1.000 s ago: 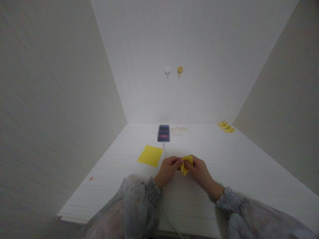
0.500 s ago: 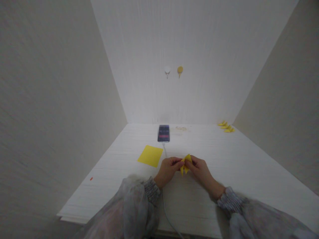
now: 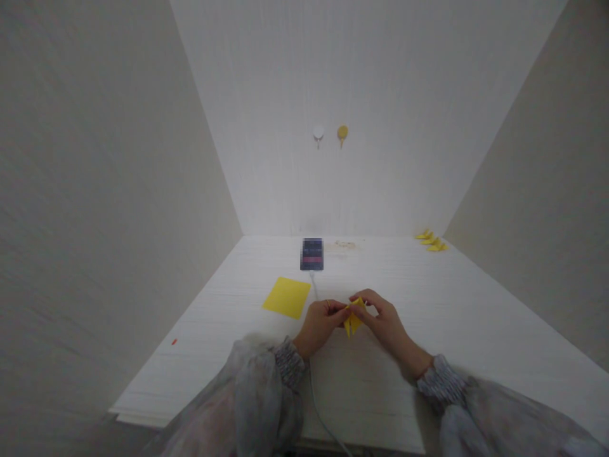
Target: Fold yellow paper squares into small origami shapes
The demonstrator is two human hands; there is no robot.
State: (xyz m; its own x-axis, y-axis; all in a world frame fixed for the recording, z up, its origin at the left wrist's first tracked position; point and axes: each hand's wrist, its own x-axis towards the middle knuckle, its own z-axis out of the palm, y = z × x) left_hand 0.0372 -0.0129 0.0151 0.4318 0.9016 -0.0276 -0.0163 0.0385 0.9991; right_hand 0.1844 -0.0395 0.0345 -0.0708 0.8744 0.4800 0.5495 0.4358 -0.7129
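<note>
A small piece of folded yellow paper (image 3: 354, 320) is held between my two hands above the white table, with two pointed flaps hanging downward. My left hand (image 3: 321, 324) pinches its left side, thumb and fingers closed together. From the other side my right hand (image 3: 384, 322) grips it, thumb on the near face and fingers bent behind the top edge. Part of the paper is hidden by the fingers. To the left of my left hand lies a flat yellow paper sheet (image 3: 287, 297).
A phone (image 3: 312, 255) lies near the back wall, its white cable (image 3: 314, 397) running under my left wrist to the front edge. Several folded yellow paper pieces (image 3: 432, 241) sit in the back right corner. A small red bit (image 3: 174, 341) is at left. Two hooks (image 3: 342, 132) hang on the wall.
My right hand's fingers have risen and curled over the top of the folded paper. Its two lower points now sit closer together. My left hand stays almost in place.
</note>
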